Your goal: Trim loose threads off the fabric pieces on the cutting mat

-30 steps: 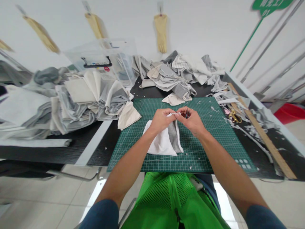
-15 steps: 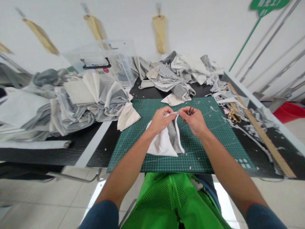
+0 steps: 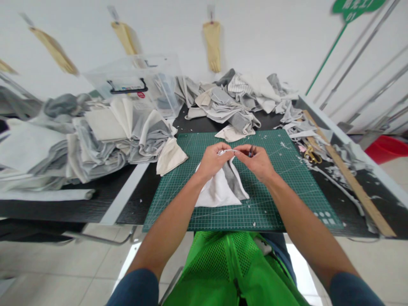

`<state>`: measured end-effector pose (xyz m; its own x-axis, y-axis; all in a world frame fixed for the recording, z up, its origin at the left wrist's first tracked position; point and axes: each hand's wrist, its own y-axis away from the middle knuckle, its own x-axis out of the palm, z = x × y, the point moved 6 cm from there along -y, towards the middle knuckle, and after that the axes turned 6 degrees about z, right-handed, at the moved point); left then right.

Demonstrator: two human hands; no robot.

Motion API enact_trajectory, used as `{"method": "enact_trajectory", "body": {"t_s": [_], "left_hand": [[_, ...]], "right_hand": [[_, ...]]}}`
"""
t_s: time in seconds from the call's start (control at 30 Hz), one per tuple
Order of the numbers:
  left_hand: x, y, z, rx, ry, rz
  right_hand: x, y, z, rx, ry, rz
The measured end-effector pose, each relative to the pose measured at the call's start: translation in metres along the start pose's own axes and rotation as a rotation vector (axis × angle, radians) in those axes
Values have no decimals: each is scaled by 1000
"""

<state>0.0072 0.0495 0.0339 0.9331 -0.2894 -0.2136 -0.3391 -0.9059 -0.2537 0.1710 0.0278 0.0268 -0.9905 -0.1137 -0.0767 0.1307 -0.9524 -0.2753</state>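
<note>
A white and grey piece of cloth [image 3: 219,191] hangs from my fingers, its lower part resting on the green cutting mat [image 3: 178,204]. My left hand [image 3: 214,160] pinches the cloth's upper edge between thumb and fingers. Close beside it, my right hand [image 3: 255,160] is closed and pinches the same edge at its right end. A small dark metal tool [image 3: 253,151] shows between the fingers of my right hand; most of it is covered, so its kind is unclear. The grey side of the cloth shows between its white folds.
Heaped cloths [image 3: 108,136] lie left, with a clear plastic box [image 3: 159,85] behind them. Another cloth pile [image 3: 223,102] sits beyond the mat. On the right are gold-handled scissors [image 3: 313,156], a long wooden ruler [image 3: 353,178] and scraps. Yellow gloves [image 3: 212,46] hang on the wall.
My right hand has shifted slightly left, its thumb now closer to my left hand. The cloth's lower right corner has moved a little to the right and up.
</note>
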Motion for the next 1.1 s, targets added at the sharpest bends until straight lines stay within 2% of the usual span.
{"method": "enact_trajectory", "body": {"t_s": [0.2, 0.43, 0.57, 0.77, 1.1], "left_hand": [[1, -1, -1, 40, -16, 23], [2, 0, -3, 37, -54, -6], [-3, -1, -2, 35, -55, -38], [-1, 0, -6, 32, -93, -52], [-1, 2, -10, 39, -116, -48]], "right_hand": [[-7, 0, -6, 76, -5, -105], [-7, -2, -9, 74, -64, -90], [-14, -3, -7, 32, -79, -130], [-3, 1, -1, 59, -92, -18], [-2, 1, -5, 96, -71, 3]]}}
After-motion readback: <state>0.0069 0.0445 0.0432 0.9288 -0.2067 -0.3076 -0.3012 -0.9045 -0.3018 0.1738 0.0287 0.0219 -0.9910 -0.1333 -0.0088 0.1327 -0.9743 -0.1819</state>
